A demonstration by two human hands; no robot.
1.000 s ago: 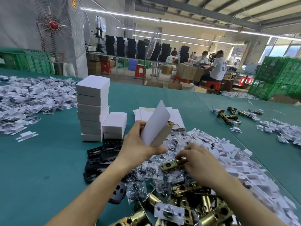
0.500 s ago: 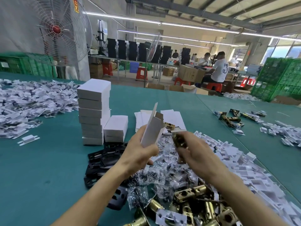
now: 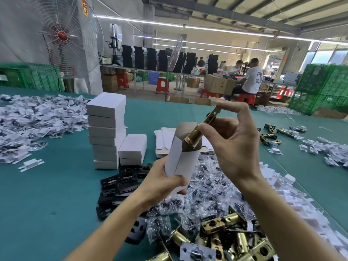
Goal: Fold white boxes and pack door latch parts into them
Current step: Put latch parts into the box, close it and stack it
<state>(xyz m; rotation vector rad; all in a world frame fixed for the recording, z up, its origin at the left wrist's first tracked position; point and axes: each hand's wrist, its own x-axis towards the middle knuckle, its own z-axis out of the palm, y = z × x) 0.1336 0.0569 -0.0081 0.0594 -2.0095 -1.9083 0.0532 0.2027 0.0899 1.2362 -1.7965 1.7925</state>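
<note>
A teal table [image 3: 47,204] ran through a workshop with a large fan [image 3: 63,35] and green crates [image 3: 323,87]. Closed white boxes [image 3: 106,129] stood stacked on it. The left hand [image 3: 162,183] gripped an open white box [image 3: 181,161] upright above bagged screws [image 3: 203,194]. The right hand [image 3: 233,147] pinched a brass latch [image 3: 199,130], whose round end sat at the box's open top and whose long axis slanted up to the right.

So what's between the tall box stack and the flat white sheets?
One small white box, next to the stack; then bare green table before the sheets. The head view shows it.
</note>
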